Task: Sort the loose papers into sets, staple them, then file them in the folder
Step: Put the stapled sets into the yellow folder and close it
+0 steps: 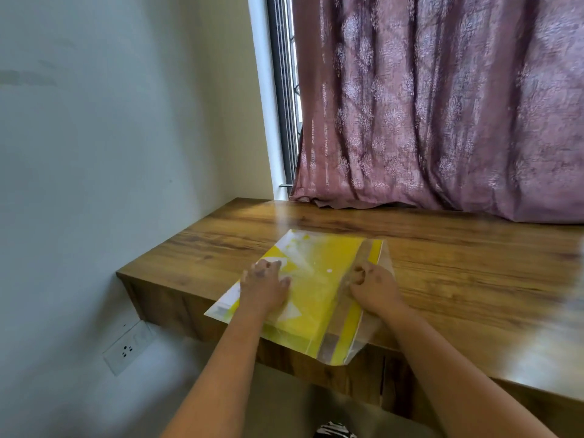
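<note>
Right side of desk (458,267) is smeared by motion blur; a pale patch there can't be identified. Desk and curtain (442,105) are cut off by the right edge. Parts of folder (316,279) are hidden under left hand (264,287) and right hand (373,284); contents are veiled by glare on the clear cover. Right fingertips are blurred, so grip can't be told. Striped item at bottom edge is cropped, unidentifiable. Socket (128,349) details are too soft.

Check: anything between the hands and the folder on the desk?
Nothing visible. Both hands are already on the folder: the left hand rests on its clear cover, and the right hand has its fingers curled at the strip by the right edge. No loose papers or stapler in view.
</note>
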Demonstrator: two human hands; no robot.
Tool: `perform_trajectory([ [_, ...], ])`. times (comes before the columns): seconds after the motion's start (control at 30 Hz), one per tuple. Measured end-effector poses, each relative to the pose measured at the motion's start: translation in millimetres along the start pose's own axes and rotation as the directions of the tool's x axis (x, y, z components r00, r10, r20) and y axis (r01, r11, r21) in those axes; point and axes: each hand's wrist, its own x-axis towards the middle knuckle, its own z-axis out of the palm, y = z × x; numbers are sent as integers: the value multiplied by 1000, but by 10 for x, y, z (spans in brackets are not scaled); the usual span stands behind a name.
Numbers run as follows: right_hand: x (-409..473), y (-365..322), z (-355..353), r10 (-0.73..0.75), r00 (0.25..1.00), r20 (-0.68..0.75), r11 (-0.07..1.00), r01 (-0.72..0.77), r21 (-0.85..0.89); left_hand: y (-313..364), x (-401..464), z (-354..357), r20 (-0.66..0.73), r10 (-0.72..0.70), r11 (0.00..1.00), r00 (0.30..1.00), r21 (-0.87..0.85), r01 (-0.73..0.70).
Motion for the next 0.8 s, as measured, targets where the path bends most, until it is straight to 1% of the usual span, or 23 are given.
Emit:
perform_trajectory([
  [0.1,14,298,-347,93,991,-100,993,-85,84,419,-87,-3,6,150,986,989,-75,-149],
  [0.13,6,484,-498,117,983,-144,991,-107,75,623,-118,4,-7,203,972,979,-119,-203],
  [0.2,-57,774,-840,142,967,-212,989,-131,67,987,-165,0,-66,290,928,955,-224,-297],
  [0.23,-137,987,-1041,163,949,-270,986,-146,81,1241,-187,30,-80,338,896,938,-278,-346],
  [0.3,-327,1393,-1441,223,898,-380,974,-193,116,1757,-241,121,-92,424,823,901,-376,-426],
  [0.37,-541,1744,-1767,294,846,-445,956,-265,130,2244,-297,243,-73,497,769,865,-424,-478],
  [0.47,-935,2286,-2325,354,748,-561,929,-350,119,3174,-450,500,-5,642,676,767,-469,-569],
  [0.5,-1040,2438,-2478,362,726,-585,921,-375,106,3459,-510,587,20,669,648,743,-505,-571],
  [0.53,-1126,2591,-2609,378,709,-595,910,-404,95,3727,-569,664,47,687,620,725,-557,-552],
  [0.57,-1232,2783,-2773,392,693,-605,896,-437,79,4053,-642,760,88,692,595,717,-632,-497],
  [0.6,-1296,2935,-2891,411,680,-607,881,-469,72,4312,-680,860,127,687,566,715,-711,-417],
  [0.67,-1391,3292,-3139,440,646,-624,846,-532,46,4844,-732,993,238,639,526,732,-829,-189],
  [0.73,-1434,3627,-3327,495,611,-618,791,-610,30,5286,-709,1099,347,545,516,764,-856,21],
  [0.8,-1418,3955,-3452,551,577,-602,720,-694,-7,5647,-692,1179,424,439,496,792,-849,180],
])
